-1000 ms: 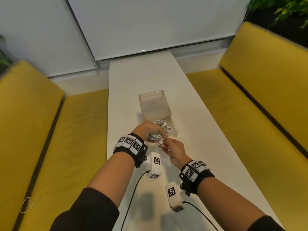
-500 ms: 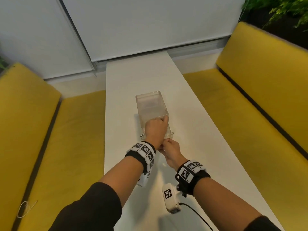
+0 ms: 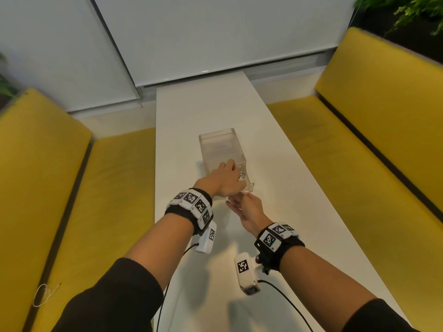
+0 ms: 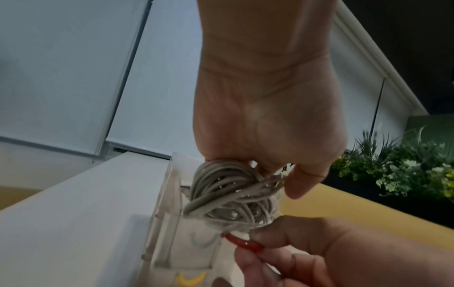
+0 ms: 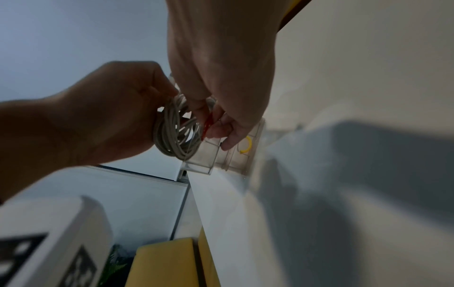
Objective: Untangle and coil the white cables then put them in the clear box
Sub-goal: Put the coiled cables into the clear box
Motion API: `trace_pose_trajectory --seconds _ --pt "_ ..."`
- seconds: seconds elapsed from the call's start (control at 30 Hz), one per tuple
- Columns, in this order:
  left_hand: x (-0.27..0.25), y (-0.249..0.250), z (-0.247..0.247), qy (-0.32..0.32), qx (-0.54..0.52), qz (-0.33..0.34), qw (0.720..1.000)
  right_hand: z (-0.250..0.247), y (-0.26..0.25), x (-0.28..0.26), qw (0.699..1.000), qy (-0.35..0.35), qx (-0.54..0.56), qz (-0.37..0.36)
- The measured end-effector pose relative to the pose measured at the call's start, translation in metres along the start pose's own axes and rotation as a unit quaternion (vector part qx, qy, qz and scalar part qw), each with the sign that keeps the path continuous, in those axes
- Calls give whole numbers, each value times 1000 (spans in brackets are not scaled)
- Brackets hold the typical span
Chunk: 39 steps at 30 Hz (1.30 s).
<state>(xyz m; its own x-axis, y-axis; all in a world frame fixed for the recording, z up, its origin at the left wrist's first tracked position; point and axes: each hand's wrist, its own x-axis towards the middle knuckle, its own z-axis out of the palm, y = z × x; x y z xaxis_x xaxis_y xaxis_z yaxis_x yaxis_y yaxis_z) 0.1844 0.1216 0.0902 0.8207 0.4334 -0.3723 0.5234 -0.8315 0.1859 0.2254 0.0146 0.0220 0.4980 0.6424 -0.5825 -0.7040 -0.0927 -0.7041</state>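
Two hands at the near end of a clear box [image 3: 221, 149] on a long white desk [image 3: 275, 178], yellow bench seats flanking both sides. Left hand [image 3: 224, 179] reaching over the box's near rim, fingers curled round a coiled bundle of white cables [image 4: 229, 191], lowered partway into the box, loops hanging below the palm and against the inside of the near wall. Just right of and below that hand, the right hand [image 3: 248, 208] at the box's near outer face, fingertips [image 5: 227, 144] against the clear wall, thumb and finger pinching a red rubber band [image 4: 243, 241] close under the coil. Beyond the right fingertips, a yellow rubber band [image 5: 247, 144] showing through the clear plastic; whether inside the box or under it, cannot tell. Black straps with square black-and-white markers on both wrists, a white camera block [image 3: 247, 273] with a black lead under the right wrist, hanging above the desk. Far right of the right hand, green plants [image 3: 412, 10] behind the bench back.
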Motion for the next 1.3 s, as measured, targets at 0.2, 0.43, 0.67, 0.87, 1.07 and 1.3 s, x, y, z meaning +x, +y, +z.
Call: trace_pose_trajectory --seconds 0.2,0.43,0.67,0.87,1.07,1.3 --pt "-14 -3 20 126 -37 71 989 0 -3 3 1000 0 11 -10" --pt "-20 6 31 201 84 63 974 6 3 1 999 -17 -19 -18" --pt "-4 2 35 168 140 33 975 -1 0 3 1000 -6 -13 -23" --pt "-14 -9 38 239 28 53 969 0 -2 2 1000 2 4 -15" --pt "-25 -11 44 323 114 51 938 0 -7 3 1000 5 22 -12" --pt "-29 10 60 264 -38 24 963 -1 -6 5 999 30 -11 -25"
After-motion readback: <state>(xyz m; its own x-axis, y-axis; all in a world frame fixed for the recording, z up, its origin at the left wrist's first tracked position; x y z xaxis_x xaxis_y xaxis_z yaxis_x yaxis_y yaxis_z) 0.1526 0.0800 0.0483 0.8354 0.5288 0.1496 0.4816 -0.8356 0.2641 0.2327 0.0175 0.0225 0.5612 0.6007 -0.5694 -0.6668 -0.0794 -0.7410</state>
